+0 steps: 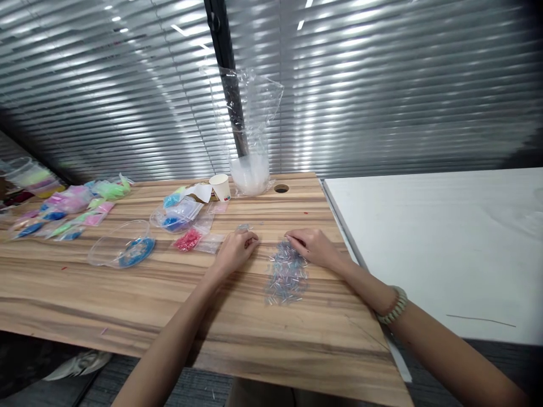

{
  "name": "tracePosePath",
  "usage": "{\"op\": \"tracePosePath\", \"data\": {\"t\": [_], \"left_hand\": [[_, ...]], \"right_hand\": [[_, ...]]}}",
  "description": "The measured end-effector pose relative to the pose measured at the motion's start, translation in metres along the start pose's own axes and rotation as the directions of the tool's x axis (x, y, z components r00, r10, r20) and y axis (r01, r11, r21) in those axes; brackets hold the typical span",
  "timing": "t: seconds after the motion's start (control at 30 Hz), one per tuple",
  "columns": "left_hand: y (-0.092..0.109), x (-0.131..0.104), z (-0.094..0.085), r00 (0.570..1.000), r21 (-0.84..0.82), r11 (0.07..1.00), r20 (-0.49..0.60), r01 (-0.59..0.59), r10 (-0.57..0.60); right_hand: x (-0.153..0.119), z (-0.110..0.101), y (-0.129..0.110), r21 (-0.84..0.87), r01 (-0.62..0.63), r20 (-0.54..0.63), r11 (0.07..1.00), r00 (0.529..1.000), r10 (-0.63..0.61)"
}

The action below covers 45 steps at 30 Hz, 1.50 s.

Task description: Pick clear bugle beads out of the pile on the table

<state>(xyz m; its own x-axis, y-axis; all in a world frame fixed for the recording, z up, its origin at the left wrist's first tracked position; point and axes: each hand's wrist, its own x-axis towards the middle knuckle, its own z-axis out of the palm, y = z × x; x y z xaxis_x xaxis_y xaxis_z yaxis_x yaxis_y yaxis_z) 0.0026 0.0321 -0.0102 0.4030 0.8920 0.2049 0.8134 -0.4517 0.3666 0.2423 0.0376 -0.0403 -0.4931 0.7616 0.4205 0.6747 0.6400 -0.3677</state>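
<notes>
Left hand point(236, 249) beside, right hand point(316, 247) at the edge of, a pile of tiny clear pieces point(287, 275)

Both hands are low over the wooden table point(326, 328), palms turned inward; the left curls its fingers with thumb and fingertips close together, just left of the pile and apart from it; the right brings thumb and forefinger near each other at the pile's far right edge; I cannot tell whether either pinches a piece.

The pile spreads between the hands and back toward the body, its glassy, bluish slivers lying at all angles; pieces so slight probably roll and scatter easily, so a light touch with the fingertips should serve best, working from the rim and keeping wrists and the bracelet point(394, 307) clear of the heap; the bare wood between the left hand and the pile looks useful as a place to separate single pieces.

Left of the left hand lies a packet of red pieces point(187, 240); farther left, a clear tray with a blue ring of pieces point(138, 252); beyond the hands stand a paper cup point(220, 187) and a tall clear bag point(251, 172); right of the right hand is a white table point(432, 226).
</notes>
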Motion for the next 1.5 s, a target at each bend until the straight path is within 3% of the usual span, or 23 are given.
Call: {"op": "tracePosePath", "data": {"t": [1.5], "left_hand": [[0.0028,-0.0032,-0.0008,0.999,0.052,0.998,0.028,-0.038,0.037]], "right_hand": [[0.0014,-0.0031,-0.0056,0.049,0.044,0.015,0.998,0.999,-0.045]]}}
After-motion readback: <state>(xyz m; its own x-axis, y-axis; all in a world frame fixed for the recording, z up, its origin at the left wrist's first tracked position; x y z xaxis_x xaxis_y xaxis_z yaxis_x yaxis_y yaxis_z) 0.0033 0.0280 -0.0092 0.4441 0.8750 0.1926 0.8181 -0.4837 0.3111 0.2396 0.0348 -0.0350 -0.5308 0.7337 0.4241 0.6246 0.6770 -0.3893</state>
